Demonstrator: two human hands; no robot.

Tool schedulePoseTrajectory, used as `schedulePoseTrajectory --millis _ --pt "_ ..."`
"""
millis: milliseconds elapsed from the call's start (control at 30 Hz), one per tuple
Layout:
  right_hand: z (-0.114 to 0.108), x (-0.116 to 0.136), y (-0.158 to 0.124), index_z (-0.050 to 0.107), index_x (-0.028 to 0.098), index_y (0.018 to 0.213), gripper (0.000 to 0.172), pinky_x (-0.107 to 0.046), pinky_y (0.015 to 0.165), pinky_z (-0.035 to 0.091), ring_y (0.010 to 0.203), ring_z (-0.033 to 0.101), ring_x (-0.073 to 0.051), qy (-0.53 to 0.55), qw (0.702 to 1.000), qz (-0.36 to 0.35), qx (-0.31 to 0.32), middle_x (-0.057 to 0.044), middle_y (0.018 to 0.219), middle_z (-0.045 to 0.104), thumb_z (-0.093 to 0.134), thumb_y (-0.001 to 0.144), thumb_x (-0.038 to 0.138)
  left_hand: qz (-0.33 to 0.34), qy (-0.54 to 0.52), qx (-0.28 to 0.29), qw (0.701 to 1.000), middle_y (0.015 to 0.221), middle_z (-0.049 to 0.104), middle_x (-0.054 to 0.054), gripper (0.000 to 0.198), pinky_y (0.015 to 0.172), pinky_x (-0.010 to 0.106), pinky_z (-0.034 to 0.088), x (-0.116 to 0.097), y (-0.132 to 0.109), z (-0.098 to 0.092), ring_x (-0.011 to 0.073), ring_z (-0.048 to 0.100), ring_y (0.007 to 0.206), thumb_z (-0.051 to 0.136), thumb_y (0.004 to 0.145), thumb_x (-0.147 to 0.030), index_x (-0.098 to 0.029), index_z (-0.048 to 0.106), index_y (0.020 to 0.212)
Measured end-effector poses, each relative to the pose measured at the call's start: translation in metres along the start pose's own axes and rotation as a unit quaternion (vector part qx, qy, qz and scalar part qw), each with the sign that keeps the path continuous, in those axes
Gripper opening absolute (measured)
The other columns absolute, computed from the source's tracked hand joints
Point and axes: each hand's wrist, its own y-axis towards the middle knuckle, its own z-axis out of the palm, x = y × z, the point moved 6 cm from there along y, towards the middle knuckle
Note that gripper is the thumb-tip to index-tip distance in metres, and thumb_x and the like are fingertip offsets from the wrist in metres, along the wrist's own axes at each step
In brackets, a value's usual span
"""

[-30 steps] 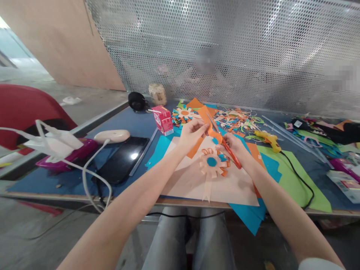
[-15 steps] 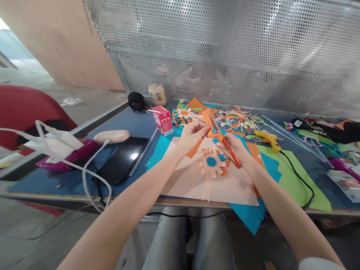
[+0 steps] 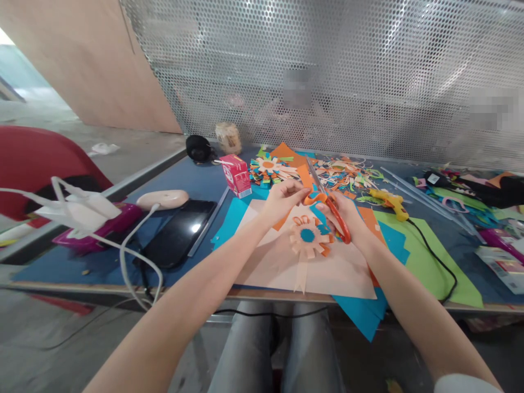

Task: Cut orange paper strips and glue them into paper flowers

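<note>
My left hand (image 3: 286,199) pinches a small curled piece of orange paper (image 3: 314,197). Close on its right, my right hand (image 3: 341,213) is wrapped round the red handles of the scissors (image 3: 339,221), whose blades point away from me beside the orange piece. Below both hands a peach paper flower (image 3: 295,240) with a blue centre and two paper tails lies on a peach sheet (image 3: 266,267). Blue and orange sheets stick out from under that sheet.
Paper scraps (image 3: 347,172) and another paper flower (image 3: 268,165) lie at the back. A pink carton (image 3: 237,176), phone (image 3: 180,232) and white cables are on the left; a yellow glue gun (image 3: 388,202) rests on the right.
The scissors' handles have spread apart and the blades have shifted slightly right. The orange piece at my left hand now looks more curled and lies nearer the handles.
</note>
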Motion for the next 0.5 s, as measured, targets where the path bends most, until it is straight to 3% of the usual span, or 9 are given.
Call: schedulePoseTrajectory --millis 267,500 --pt "-0.011 -0.016 0.006 0.036 0.024 0.067 0.038 -0.024 0.034 0.028 0.033 0.038 -0.01 0.03 0.991 0.112 -0.06 0.008 0.044 0.039 0.061 0.063 0.053 -0.023 0.003 -0.113 0.993 0.053 0.058 -0.001 0.015 0.048 0.02 0.038 0.014 0.007 -0.023 0.0073 0.051 0.048 0.064 0.067 -0.028 -0.015 0.059 0.067" --pt "-0.029 -0.02 0.015 0.038 0.023 0.064 0.042 -0.025 0.044 0.035 0.047 0.047 -0.013 -0.02 0.99 0.041 -0.131 0.003 0.049 0.048 0.061 0.061 0.058 -0.045 -0.047 -0.129 0.99 0.065 0.063 0.001 0.016 0.05 0.02 0.042 0.019 0.007 -0.026 0.0101 0.058 0.059 0.067 0.059 -0.023 -0.014 0.06 0.07"
